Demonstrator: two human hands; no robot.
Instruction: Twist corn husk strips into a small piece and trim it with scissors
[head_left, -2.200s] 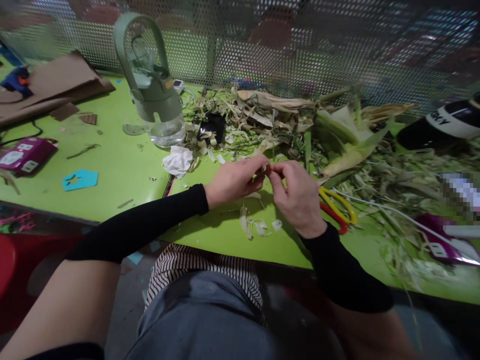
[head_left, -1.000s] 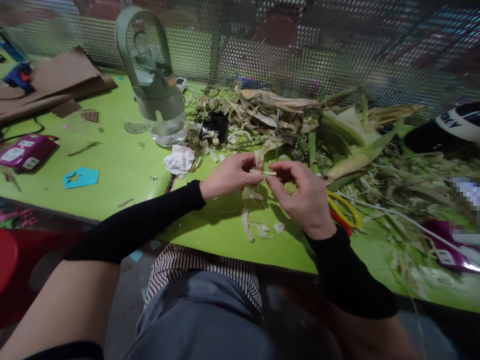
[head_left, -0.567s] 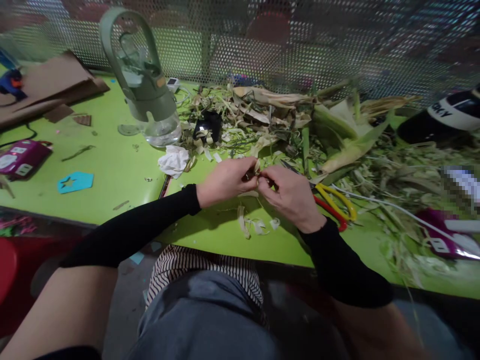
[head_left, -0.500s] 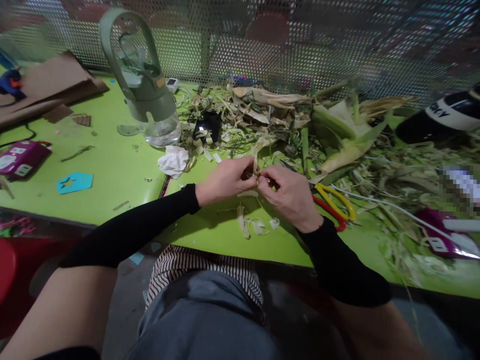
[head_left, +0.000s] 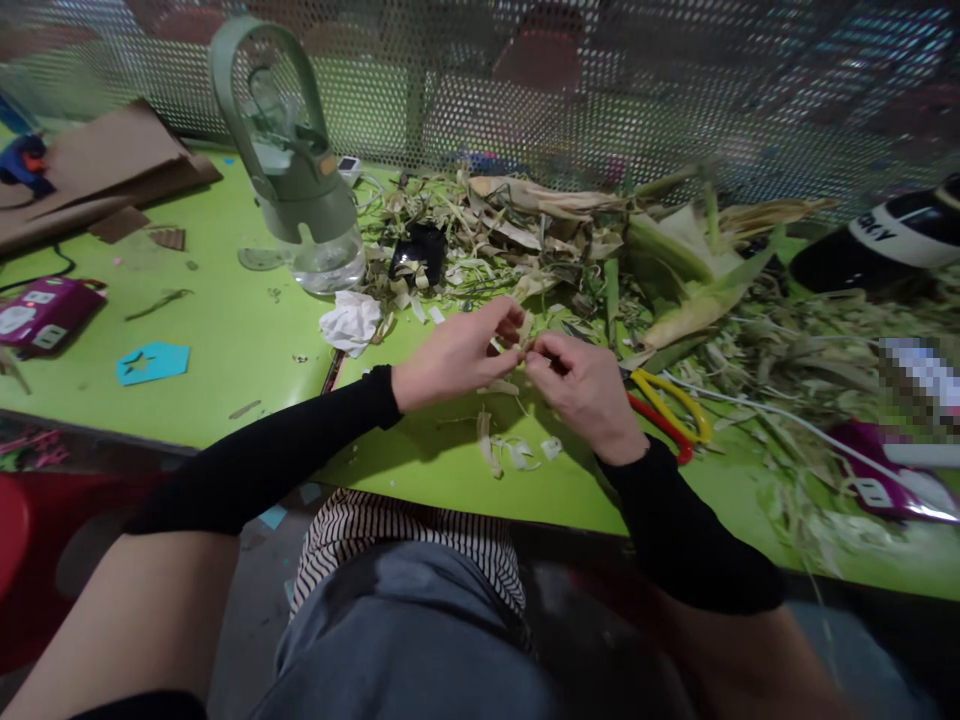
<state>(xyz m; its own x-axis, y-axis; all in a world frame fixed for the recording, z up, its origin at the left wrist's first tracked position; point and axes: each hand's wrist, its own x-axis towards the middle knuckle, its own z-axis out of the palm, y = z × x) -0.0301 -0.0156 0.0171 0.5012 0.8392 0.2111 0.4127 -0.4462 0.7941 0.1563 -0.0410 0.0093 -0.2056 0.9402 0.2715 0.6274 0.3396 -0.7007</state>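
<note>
My left hand (head_left: 457,355) is curved over the table's near middle, its thumb and fingertips at a small pale strip of corn husk (head_left: 527,328). My right hand (head_left: 581,390) pinches the lower end of this strip, fingertips close against my left thumb. The fingers partly hide the strip. Below my hands lie several pale husk scraps (head_left: 517,452). Scissors with yellow and red handles (head_left: 675,405) rest just right of my right hand. Beyond my hands spreads a heap of dried husk pieces (head_left: 517,225), with a larger green-and-cream corn husk (head_left: 690,285) on its right side.
A green-lidded water bottle (head_left: 311,200) stands behind a crumpled tissue (head_left: 351,320). Left are a purple power strip (head_left: 52,315), a blue paper cutout (head_left: 154,363) and brown paper (head_left: 112,165). Right are a dark bottle (head_left: 862,245) and a white cable (head_left: 780,408). Perforated mesh (head_left: 450,90) borders the back.
My left index finger has lifted and spread farther from the thumb. My right hand has shifted slightly right, still pinching. The husk strip now stands shorter above the fingers.
</note>
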